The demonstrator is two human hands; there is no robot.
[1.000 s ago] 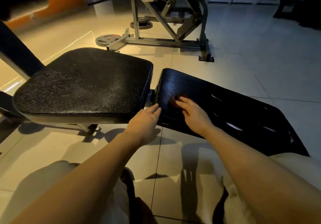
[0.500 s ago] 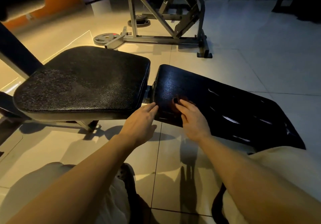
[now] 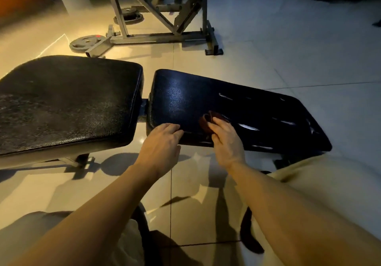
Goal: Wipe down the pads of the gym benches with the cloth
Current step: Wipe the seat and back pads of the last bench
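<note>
Wiping the right-hand bench pad (image 3: 237,109) near its front edge, cloth under the right hand.

Right hand (image 3: 226,140) lies on the pad with its fingers curled over a small reddish-brown cloth (image 3: 207,119), pressing it to the glossy black surface; only part of the cloth shows beyond the fingertips. Left hand (image 3: 162,140) rests flat at the pad's near corner, fingers straight and close together, holding nothing and apparently steadying the pad. Judged step: wiping of this pad is under way, near its left end. Torn streaks show further right on the same pad. The adjoining left-hand pad (image 3: 68,100) looks dull and grainy, judged not yet wiped. Next move calls for firm strokes carried rightward across the pad, easing over the tears.
</note>
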